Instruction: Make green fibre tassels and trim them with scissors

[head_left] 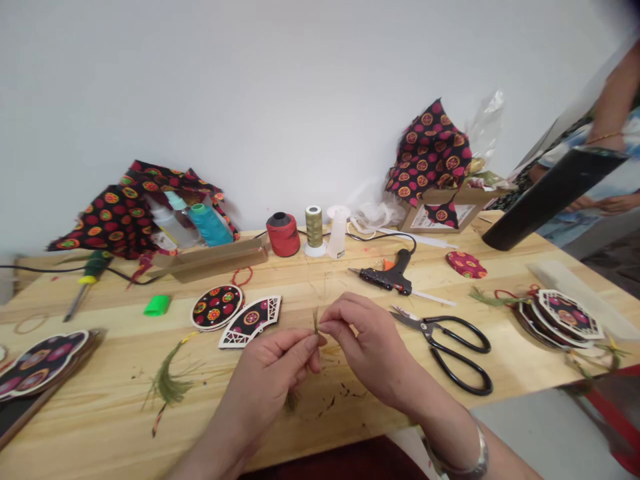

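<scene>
My left hand (273, 373) and my right hand (367, 343) meet over the front of the wooden table (100, 413). Both pinch a small bundle of olive-green threads (315, 321); a tuft sticks up between my fingertips, and more of it hangs below my left hand. A fan-shaped wooden ornament (251, 320) and a round one (217, 307), both faced with dark patterned fabric, lie just left of my hands. A loose green tassel (167, 381) lies further left. Black-handled scissors (450, 343) rest just right of my right hand.
A black glue gun (390, 275), red (283, 234) and olive (314, 228) thread spools, a cardboard tray with bottles (210, 257), a box with patterned fabric (440, 200) and stacked ornaments (560, 317) lie around. Another person sits at the far right (607, 167).
</scene>
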A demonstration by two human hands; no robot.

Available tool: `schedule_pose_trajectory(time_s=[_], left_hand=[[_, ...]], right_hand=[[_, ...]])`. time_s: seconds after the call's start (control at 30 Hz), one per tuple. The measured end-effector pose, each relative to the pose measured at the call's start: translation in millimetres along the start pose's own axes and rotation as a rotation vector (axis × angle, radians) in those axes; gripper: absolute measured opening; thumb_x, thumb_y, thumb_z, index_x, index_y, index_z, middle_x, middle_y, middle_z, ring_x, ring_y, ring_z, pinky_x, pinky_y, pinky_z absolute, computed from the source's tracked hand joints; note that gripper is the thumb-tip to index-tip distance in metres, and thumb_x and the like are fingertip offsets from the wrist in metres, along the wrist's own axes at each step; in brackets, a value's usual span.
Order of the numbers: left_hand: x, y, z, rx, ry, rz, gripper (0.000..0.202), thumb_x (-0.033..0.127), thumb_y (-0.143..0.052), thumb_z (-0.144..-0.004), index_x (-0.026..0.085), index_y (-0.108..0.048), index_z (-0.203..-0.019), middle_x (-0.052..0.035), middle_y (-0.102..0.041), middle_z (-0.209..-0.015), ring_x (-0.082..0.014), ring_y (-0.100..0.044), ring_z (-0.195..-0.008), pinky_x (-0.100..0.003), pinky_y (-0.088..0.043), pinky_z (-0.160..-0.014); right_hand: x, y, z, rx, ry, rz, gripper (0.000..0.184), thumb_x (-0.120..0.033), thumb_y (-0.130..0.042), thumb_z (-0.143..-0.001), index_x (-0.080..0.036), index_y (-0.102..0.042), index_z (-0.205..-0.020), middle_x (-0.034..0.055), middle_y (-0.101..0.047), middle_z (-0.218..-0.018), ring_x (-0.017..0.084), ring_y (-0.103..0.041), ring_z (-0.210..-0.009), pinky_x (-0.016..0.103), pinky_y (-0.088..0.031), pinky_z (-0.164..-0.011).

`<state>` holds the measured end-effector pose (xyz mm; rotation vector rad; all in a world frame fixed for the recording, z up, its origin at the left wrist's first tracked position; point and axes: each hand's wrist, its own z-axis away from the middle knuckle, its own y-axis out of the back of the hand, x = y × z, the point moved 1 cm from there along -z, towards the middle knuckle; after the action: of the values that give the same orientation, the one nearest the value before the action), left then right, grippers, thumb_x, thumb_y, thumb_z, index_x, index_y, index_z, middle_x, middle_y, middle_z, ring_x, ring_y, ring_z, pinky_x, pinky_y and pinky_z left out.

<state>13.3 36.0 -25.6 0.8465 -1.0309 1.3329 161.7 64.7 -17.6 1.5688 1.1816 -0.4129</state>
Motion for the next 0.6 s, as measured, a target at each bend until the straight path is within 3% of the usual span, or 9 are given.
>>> schedule_pose_trajectory(time_s=[0.13,0.23,0.3,0.37,0.47,0.6], left_hand=[[3.4,4.9,1.4,0.07,-0.07,-0.082,0.023,0.033,-0.063,-0.078,0.019,-0.069,-0.061,0.0022,-0.059,-0.057,-0.009,-0.04,-0.05,-0.02,-0.031,-0.048],[4.3,12.8,1.1,0.158,-0.203,-0.146,0.011,0.031,-0.067,-0.076,0.025,-0.075,-0.071,-0.0015,-0.068,-0.087,-0.0159,-0.056,-0.084,-0.023,-0.042,-0.075],[5.0,16.7,0.2,0.194,-0.301,-0.131,0.008,0.029,-0.068,-0.074,0.028,-0.076,-0.076,-0.0004,-0.06,-0.118,-0.019,-0.05,-0.109,-0.026,-0.038,-0.089],[6.9,18.2,-0.8,0.222,-0.355,-0.09,0.007,0.028,-0.069,-0.075,0.03,-0.076,-0.075,0.004,-0.046,-0.137,-0.0191,-0.042,-0.119,-0.027,-0.035,-0.095],[11.7,16.3,-1.6,0.244,-0.329,0.026,0.007,0.029,-0.069,-0.074,0.028,-0.076,-0.072,0.0068,-0.036,-0.146,-0.0197,-0.036,-0.125,-0.028,-0.031,-0.1],[17.1,11.6,-1.8,0.241,-0.296,0.183,0.006,0.026,-0.072,-0.07,0.025,-0.076,-0.075,0.0055,-0.033,-0.148,-0.0217,-0.035,-0.127,-0.027,-0.034,-0.1]], right_hand=[[3.0,-3.8,-1.0,0.089,-0.084,-0.212,0.013,-0.016,-0.05,-0.088,-0.015,-0.063,-0.086,0.0034,-0.063,-0.083,0.014,-0.058,-0.08,0.026,-0.044,-0.074],[3.3,-6.2,-3.2,0.039,-0.153,-0.407,0.022,-0.021,-0.046,-0.091,-0.017,-0.061,-0.107,0.0055,-0.065,-0.102,0.014,-0.059,-0.095,0.028,-0.045,-0.085],[1.8,-7.3,-5.3,0.0,-0.19,-0.531,0.026,-0.022,-0.046,-0.091,-0.018,-0.06,-0.113,0.0054,-0.065,-0.107,0.014,-0.059,-0.1,0.029,-0.045,-0.091],[-0.7,-8.9,-7.6,-0.021,-0.22,-0.647,0.028,-0.023,-0.047,-0.09,-0.018,-0.061,-0.114,0.0052,-0.067,-0.107,0.014,-0.06,-0.102,0.031,-0.044,-0.094],[-5.5,-14.0,-10.9,-0.059,-0.233,-0.807,0.03,-0.022,-0.048,-0.089,-0.019,-0.059,-0.117,0.005,-0.067,-0.109,0.014,-0.059,-0.105,0.033,-0.042,-0.098],[-11.9,-21.9,-13.8,-0.127,-0.234,-0.931,0.031,-0.022,-0.05,-0.089,-0.019,-0.06,-0.118,0.0052,-0.066,-0.114,0.014,-0.059,-0.107,0.032,-0.043,-0.097]])
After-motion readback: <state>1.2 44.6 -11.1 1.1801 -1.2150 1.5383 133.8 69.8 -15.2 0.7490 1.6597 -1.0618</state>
